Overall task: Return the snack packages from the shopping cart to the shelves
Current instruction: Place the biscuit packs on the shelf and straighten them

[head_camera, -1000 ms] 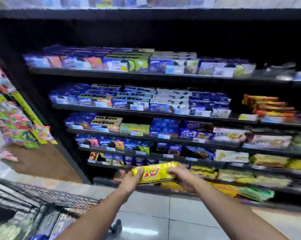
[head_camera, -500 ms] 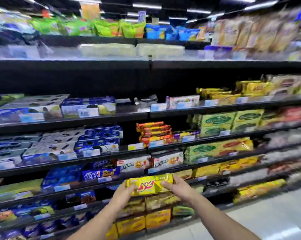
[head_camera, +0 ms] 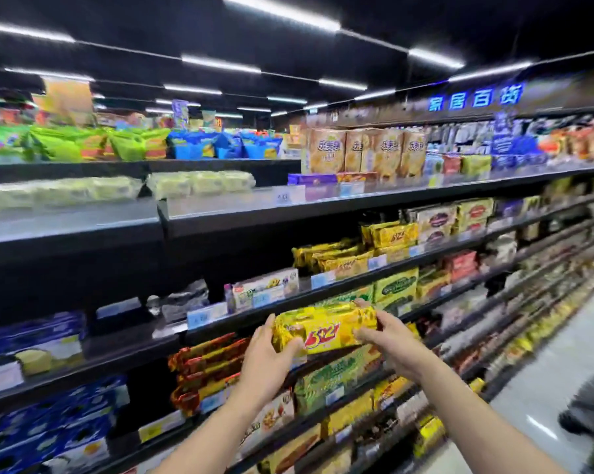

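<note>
A long yellow snack package [head_camera: 324,329] with red "3+2" lettering is held flat in front of the shelves, level with the third shelf [head_camera: 343,289] from the top. My left hand [head_camera: 266,359] grips its left end and my right hand [head_camera: 389,340] grips its right end. Matching yellow packages [head_camera: 336,256] lie stacked on the shelf above and to the right of it. The shopping cart is out of view.
Dark shelves run from left to far right, filled with blue boxes [head_camera: 32,340], orange-red packs [head_camera: 206,366], green packs [head_camera: 396,285] and bags on top [head_camera: 360,150]. A tiled aisle floor [head_camera: 541,388] lies at right, with a dark blurred shape [head_camera: 589,408] at its edge.
The view has swung up and to the right along the shelves. Both hands have lifted the yellow package higher, from the lower shelves to the level of the third shelf.
</note>
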